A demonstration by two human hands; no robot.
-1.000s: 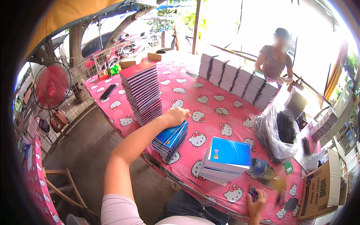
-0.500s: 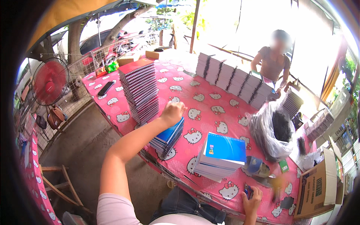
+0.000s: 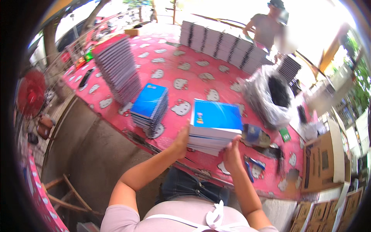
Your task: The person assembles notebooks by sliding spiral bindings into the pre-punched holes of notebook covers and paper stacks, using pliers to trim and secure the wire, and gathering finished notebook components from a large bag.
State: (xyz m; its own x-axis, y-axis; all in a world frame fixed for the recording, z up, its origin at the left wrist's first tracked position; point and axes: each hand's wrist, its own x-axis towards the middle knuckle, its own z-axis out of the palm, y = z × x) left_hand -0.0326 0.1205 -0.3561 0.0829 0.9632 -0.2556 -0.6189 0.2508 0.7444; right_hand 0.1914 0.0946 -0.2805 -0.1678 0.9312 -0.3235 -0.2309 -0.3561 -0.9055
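A stack of unbound blue-covered notebooks (image 3: 217, 116) with white page edges lies near the front edge of the table. My left hand (image 3: 181, 142) presses along its left side with the fingers upright. At its near right corner, my right hand (image 3: 232, 155) touches the stack, thumb up, so the pile sits between both palms. Blue-handled pliers (image 3: 250, 170) lie just right of my right hand. To the left stands a shorter stack of blue spiral notebooks (image 3: 150, 102), their black coils facing right. Behind it rises a tall stack of red-covered spiral notebooks (image 3: 118, 71).
A long row of coil-bound notebooks (image 3: 224, 46) runs along the far side, where a person (image 3: 266, 29) stands. A clear plastic bag (image 3: 257, 100) holds black coils. Cardboard boxes (image 3: 322, 158) stand at right. A phone (image 3: 86, 78) lies at far left on the pink tablecloth (image 3: 179, 83).
My left hand has left the blue spiral stack and come to the unbound stack's left side. My right hand has let go of the pliers and moved to the stack's right corner.
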